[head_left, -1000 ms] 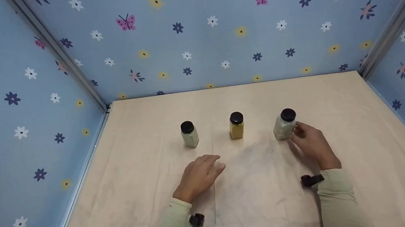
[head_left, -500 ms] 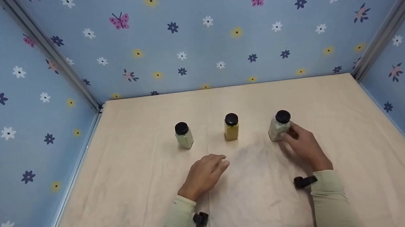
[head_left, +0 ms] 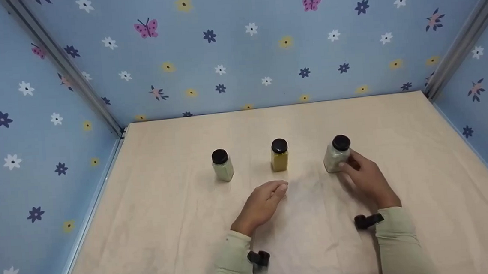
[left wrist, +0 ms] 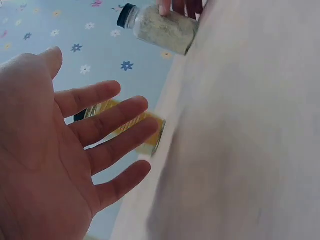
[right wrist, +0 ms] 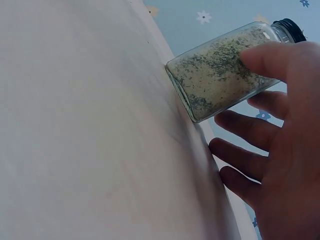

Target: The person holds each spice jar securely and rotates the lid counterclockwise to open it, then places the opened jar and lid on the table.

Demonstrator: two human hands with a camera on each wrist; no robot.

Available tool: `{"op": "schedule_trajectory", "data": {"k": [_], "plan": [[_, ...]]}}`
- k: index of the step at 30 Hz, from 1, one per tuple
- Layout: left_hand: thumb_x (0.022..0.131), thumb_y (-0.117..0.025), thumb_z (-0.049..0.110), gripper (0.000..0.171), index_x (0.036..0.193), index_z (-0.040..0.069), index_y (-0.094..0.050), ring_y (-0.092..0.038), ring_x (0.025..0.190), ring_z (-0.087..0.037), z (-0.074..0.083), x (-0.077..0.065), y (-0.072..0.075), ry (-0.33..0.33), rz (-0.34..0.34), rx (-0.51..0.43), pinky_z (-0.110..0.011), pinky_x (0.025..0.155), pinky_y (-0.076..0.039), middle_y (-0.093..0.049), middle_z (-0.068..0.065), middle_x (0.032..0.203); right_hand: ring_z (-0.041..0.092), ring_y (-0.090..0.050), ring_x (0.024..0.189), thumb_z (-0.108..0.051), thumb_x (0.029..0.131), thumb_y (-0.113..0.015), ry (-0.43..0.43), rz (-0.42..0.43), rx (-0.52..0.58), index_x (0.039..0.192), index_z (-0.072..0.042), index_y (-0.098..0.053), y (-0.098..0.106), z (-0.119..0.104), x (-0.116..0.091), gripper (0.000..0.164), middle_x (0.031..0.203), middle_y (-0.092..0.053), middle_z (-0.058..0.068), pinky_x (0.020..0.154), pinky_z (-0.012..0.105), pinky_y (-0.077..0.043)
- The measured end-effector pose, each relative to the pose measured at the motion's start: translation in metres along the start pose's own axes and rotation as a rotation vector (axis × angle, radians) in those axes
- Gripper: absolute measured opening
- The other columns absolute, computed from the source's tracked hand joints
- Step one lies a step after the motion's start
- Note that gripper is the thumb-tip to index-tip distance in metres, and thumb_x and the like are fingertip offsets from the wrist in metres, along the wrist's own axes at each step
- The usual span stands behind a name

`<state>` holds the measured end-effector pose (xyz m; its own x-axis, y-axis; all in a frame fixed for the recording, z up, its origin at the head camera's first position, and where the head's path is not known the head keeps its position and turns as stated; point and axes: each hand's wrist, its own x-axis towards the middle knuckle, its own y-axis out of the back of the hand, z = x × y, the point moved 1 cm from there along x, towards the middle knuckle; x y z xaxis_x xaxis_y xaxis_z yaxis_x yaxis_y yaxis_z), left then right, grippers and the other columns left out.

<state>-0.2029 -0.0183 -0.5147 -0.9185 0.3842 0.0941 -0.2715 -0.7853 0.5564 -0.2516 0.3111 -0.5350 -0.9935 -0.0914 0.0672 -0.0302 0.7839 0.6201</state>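
Note:
Three small glass jars with black lids stand upright in a row in the head view. My right hand (head_left: 369, 180) holds the right jar (head_left: 334, 158), thumb on its near face and fingers at its far right side. In the right wrist view, this jar (right wrist: 215, 75) shows a pale seasoning flecked with dark green. My left hand (head_left: 261, 206) is over the cloth in front of the middle jar (head_left: 279, 162), which has yellow contents; it holds nothing. Its fingers (left wrist: 110, 155) are spread and fairly straight in the left wrist view. The left jar (head_left: 223, 171) has pale green contents.
A cream cloth (head_left: 168, 228) with creases covers the table. Blue panels (head_left: 246, 51) printed with flowers and butterflies rise at the back and both sides, with grey metal posts (head_left: 68, 74) in the corners. Each sleeve bears a black wrist camera (head_left: 368, 221).
My left hand has moved right, from before the left jar toward the middle one. My right hand's thumb has come onto the right jar's near face. The jars stay in place.

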Motion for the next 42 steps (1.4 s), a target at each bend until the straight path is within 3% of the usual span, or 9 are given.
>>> {"op": "schedule_trajectory", "data": {"k": [7,19,25,32,42], "plan": [[0.106,-0.045,0.046,0.046,0.122,0.012,-0.071,-0.061,0.108,-0.007,0.007,0.014,-0.018,-0.080,0.068,0.018,-0.034,0.094,-0.050,-0.067,0.008,0.113,0.031,-0.047,0.135,-0.054,0.100,-0.052,0.030,-0.017,0.026,0.157,-0.017,-0.035,-0.003,-0.001,0.001,0.070,0.146,-0.052,0.013,0.110,0.053,-0.035],[0.106,-0.049,0.041,0.043,0.125,0.008,-0.069,-0.061,0.108,-0.007,0.006,0.032,-0.032,-0.029,0.036,-0.088,-0.032,0.095,-0.050,-0.067,0.005,0.116,0.029,-0.045,0.137,-0.054,0.101,-0.052,0.022,-0.017,0.019,0.157,-0.017,-0.036,-0.003,-0.002,0.005,0.069,0.146,-0.052,0.012,0.111,0.052,-0.034],[0.106,-0.051,0.038,0.039,0.125,0.009,-0.069,-0.061,0.107,-0.004,0.012,0.048,-0.041,-0.051,0.007,-0.091,-0.028,0.094,-0.049,-0.068,0.008,0.116,0.030,-0.047,0.135,-0.051,0.102,-0.051,0.042,0.005,0.002,0.156,-0.015,-0.037,0.000,0.003,0.001,0.066,0.144,-0.054,0.013,0.110,0.053,-0.035],[0.105,-0.053,0.029,0.033,0.125,0.006,-0.069,-0.060,0.109,-0.005,0.015,0.061,-0.048,-0.054,0.009,-0.139,-0.026,0.095,-0.048,-0.068,0.003,0.119,0.033,-0.050,0.132,-0.049,0.103,-0.049,0.062,0.014,-0.014,0.156,-0.018,-0.037,-0.001,0.005,0.000,0.063,0.143,-0.054,0.014,0.108,0.054,-0.037],[0.105,-0.054,0.027,0.028,0.120,0.011,-0.070,-0.059,0.107,-0.002,0.029,0.082,-0.061,-0.027,0.053,-0.188,-0.024,0.093,-0.048,-0.067,0.008,0.114,0.031,-0.048,0.134,-0.049,0.103,-0.049,0.057,0.008,0.018,0.157,-0.021,-0.035,0.000,0.004,-0.002,0.063,0.146,-0.052,0.012,0.108,0.054,-0.036]]}}
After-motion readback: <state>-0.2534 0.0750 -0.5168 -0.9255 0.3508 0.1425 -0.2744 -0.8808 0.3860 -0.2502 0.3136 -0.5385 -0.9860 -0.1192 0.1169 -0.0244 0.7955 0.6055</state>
